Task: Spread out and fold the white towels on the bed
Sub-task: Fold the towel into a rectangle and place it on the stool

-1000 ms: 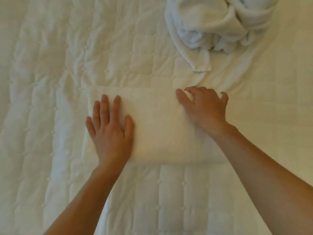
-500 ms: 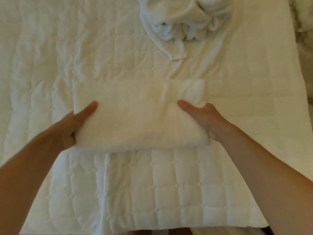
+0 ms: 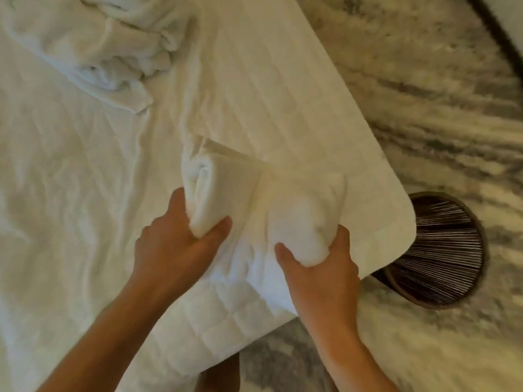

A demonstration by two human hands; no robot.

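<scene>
A folded white towel is held just above the bed's near right corner. My left hand grips its left end, thumb on top and fingers underneath. My right hand grips its right end the same way. The towel sags a little between the two hands. A crumpled heap of white towels lies on the bed at the upper left, apart from both hands.
The white quilted bed fills the left and middle, and its rounded corner ends at the right. Beyond it lies a marbled grey and cream floor. A round dark ribbed basket stands on the floor beside the corner.
Both hands went from resting on the folded towel to gripping its ends and lifting it. The towel has moved toward the bed's right corner, and the view swung right to show the floor.
</scene>
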